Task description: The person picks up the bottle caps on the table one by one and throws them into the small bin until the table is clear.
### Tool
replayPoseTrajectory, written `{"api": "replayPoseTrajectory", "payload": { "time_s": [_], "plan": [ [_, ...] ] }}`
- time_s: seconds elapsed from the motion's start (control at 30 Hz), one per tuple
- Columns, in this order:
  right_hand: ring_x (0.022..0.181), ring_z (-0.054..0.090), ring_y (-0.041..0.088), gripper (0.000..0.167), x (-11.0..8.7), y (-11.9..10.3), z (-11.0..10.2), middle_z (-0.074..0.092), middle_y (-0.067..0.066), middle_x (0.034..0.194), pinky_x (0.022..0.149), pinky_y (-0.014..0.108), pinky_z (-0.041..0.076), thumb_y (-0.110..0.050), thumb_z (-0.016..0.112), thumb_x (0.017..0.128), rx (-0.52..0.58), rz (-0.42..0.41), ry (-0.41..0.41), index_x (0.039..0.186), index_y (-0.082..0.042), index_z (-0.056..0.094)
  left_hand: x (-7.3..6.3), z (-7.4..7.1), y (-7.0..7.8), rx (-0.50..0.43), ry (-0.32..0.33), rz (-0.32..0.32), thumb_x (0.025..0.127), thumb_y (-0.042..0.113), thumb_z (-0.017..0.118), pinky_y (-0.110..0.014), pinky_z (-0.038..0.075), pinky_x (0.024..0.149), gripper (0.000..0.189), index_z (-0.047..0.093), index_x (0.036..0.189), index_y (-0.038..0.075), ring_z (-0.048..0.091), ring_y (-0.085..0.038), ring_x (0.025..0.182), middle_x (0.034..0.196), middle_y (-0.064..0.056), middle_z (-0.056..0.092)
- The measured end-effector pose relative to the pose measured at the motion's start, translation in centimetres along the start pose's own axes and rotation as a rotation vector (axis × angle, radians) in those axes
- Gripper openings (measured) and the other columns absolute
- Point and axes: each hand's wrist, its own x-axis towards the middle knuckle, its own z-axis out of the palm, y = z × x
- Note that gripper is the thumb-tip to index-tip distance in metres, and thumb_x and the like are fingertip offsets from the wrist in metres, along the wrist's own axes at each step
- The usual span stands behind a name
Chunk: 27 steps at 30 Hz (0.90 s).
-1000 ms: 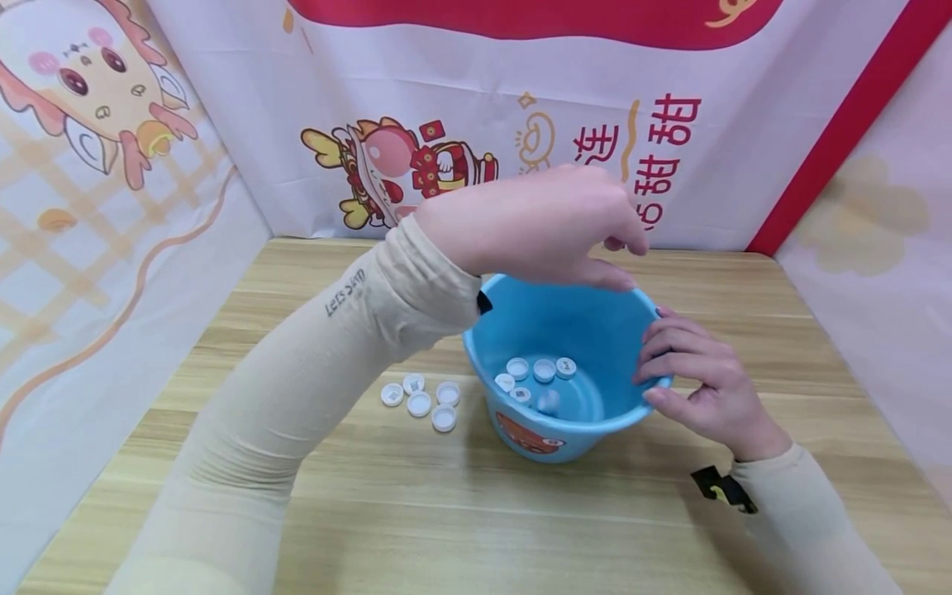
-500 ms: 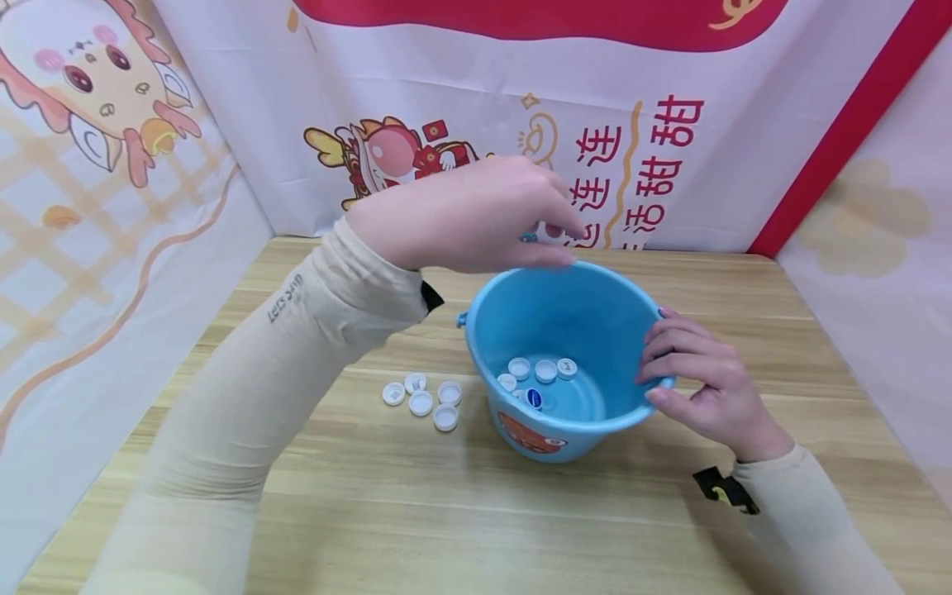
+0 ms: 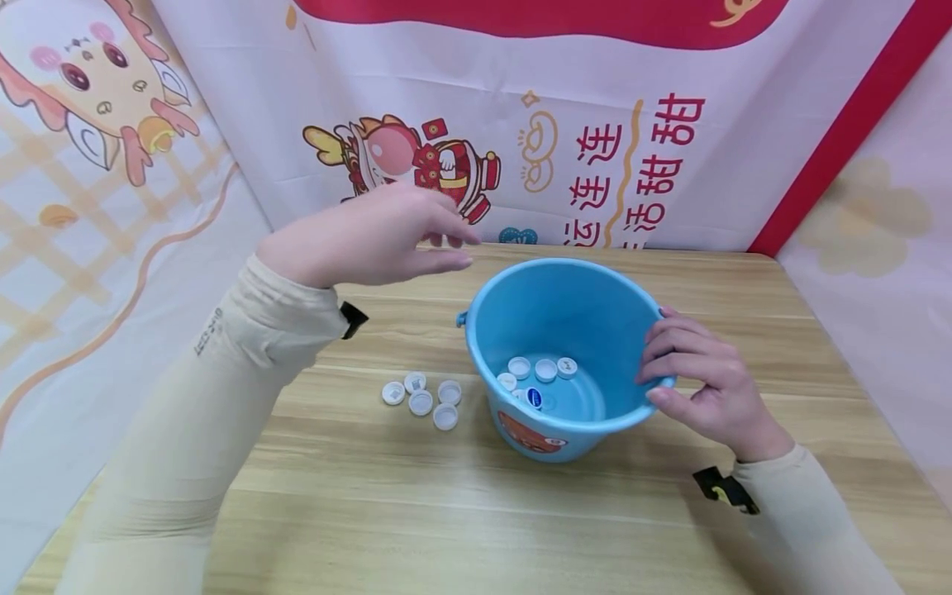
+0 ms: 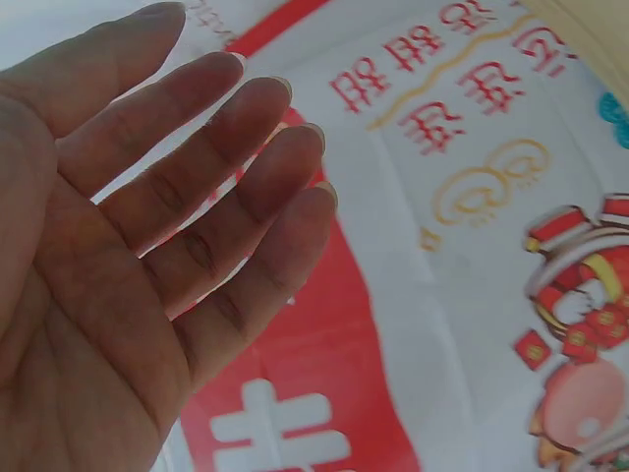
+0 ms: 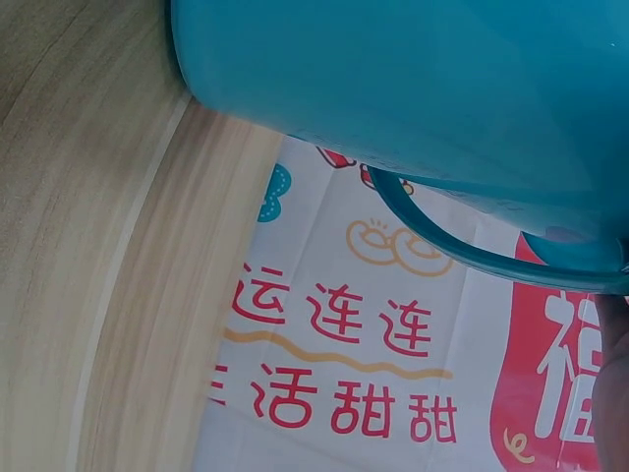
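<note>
A light blue bucket (image 3: 576, 306) stands on the wooden table in the head view. My right hand (image 3: 701, 382) grips its right rim, fingers curled over into the inside and thumb at the edge. To the left of the bucket, my left hand (image 3: 379, 235) hangs in the air holding nothing; the left wrist view shows its bare palm (image 4: 108, 256) and spread fingers. Several white bottle caps (image 3: 545, 370) lie on the bucket's floor, one blue-topped cap (image 3: 534, 397) among them. Another group of white bottle caps (image 3: 420, 402) rests on the table left of the bucket.
The wooden table (image 3: 461, 521) backs onto a printed cloth (image 3: 461, 74) with red lettering and a cartoon dragon. Cloth walls also border both sides. A blue handle (image 5: 462, 254) curves along the bucket's outside in the right wrist view.
My left hand has moved left from above the bucket. A cap blurred inside the bucket earlier now lies still, blue top showing. My right hand has stayed on the rim.
</note>
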Motion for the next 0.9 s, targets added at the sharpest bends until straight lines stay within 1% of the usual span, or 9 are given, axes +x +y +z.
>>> {"api": "replayPoseTrajectory", "payload": {
  "time_s": [0.13,0.27,0.33,0.47,0.57,0.63,0.7,0.8,0.9],
  "plan": [
    [0.1,0.055,0.028,0.037,-0.1,0.0,-0.1,0.066,0.013,0.085,0.11,0.036,0.036,-0.036,0.069,0.094,-0.004,0.011,-0.001,0.079,-0.002,0.072,-1.3,1.7,-1.9,-0.008,-0.007,-0.031,0.094,0.025,0.07,-0.035,0.054,0.081,0.031,0.072,0.121,0.009,0.064,-0.015,0.091,0.106,-0.003,0.07],
    [0.101,0.055,0.028,0.037,-0.2,-0.1,-0.1,0.066,0.013,0.086,0.11,0.036,0.036,-0.036,0.069,0.094,-0.005,0.024,-0.006,0.08,-0.002,0.073,-2.8,3.9,-4.0,-0.033,-0.023,-0.049,0.094,0.023,0.07,-0.036,0.056,0.079,0.027,0.073,0.116,0.008,0.065,-0.015,0.089,0.104,-0.002,0.071],
    [0.102,0.055,0.029,0.037,-0.3,0.0,-0.1,0.066,0.014,0.086,0.11,0.036,0.036,-0.037,0.069,0.094,-0.009,0.022,-0.007,0.08,-0.002,0.073,-3.7,5.3,-5.0,-0.051,-0.04,-0.061,0.094,0.022,0.07,-0.036,0.056,0.079,0.026,0.073,0.115,0.008,0.065,-0.015,0.089,0.106,-0.003,0.071],
    [0.102,0.055,0.029,0.038,-0.4,0.2,-0.1,0.066,0.013,0.087,0.11,0.036,0.036,-0.037,0.068,0.094,-0.018,0.015,-0.008,0.079,-0.003,0.073,-5.6,8.4,-6.8,-0.065,-0.087,-0.102,0.093,0.021,0.071,-0.035,0.055,0.077,0.024,0.074,0.114,0.008,0.063,-0.012,0.086,0.102,-0.001,0.071],
    [0.101,0.055,0.028,0.038,-0.4,0.2,-0.1,0.066,0.013,0.087,0.111,0.037,0.036,-0.038,0.068,0.094,-0.023,0.015,-0.009,0.079,-0.003,0.073,-6.8,11.0,-7.9,-0.073,-0.121,-0.114,0.091,0.019,0.073,-0.034,0.055,0.076,0.025,0.075,0.112,0.006,0.062,-0.011,0.083,0.1,-0.001,0.071],
    [0.101,0.055,0.028,0.038,-0.5,0.3,-0.1,0.066,0.013,0.087,0.111,0.037,0.035,-0.038,0.068,0.094,-0.024,0.02,-0.009,0.079,-0.003,0.073,-7.4,12.6,-8.5,-0.081,-0.142,-0.12,0.09,0.019,0.074,-0.034,0.054,0.076,0.026,0.074,0.112,0.005,0.062,-0.011,0.082,0.1,-0.003,0.071],
    [0.102,0.055,0.028,0.038,-0.5,0.2,-0.2,0.066,0.013,0.087,0.111,0.037,0.035,-0.038,0.068,0.094,-0.026,0.028,-0.009,0.079,-0.003,0.073,-7.9,14.0,-8.8,-0.085,-0.153,-0.129,0.089,0.019,0.075,-0.035,0.055,0.076,0.028,0.074,0.112,0.004,0.064,-0.014,0.083,0.101,-0.005,0.072],
    [0.102,0.055,0.028,0.038,-0.6,0.2,-0.2,0.066,0.014,0.087,0.111,0.037,0.035,-0.039,0.068,0.094,-0.029,0.033,-0.01,0.079,-0.003,0.073,-8.4,15.6,-9.0,-0.089,-0.162,-0.164,0.088,0.022,0.076,-0.038,0.055,0.079,0.033,0.073,0.115,0.004,0.066,-0.019,0.088,0.104,-0.008,0.072],
    [0.102,0.055,0.029,0.039,-0.6,0.3,-0.2,0.066,0.015,0.086,0.11,0.037,0.036,-0.039,0.068,0.094,-0.033,0.034,-0.01,0.079,-0.003,0.073,-8.7,16.9,-9.0,-0.078,-0.159,-0.19,0.086,0.024,0.079,-0.041,0.055,0.081,0.035,0.073,0.114,0.005,0.067,-0.021,0.09,0.102,-0.007,0.072]
  ]
}}
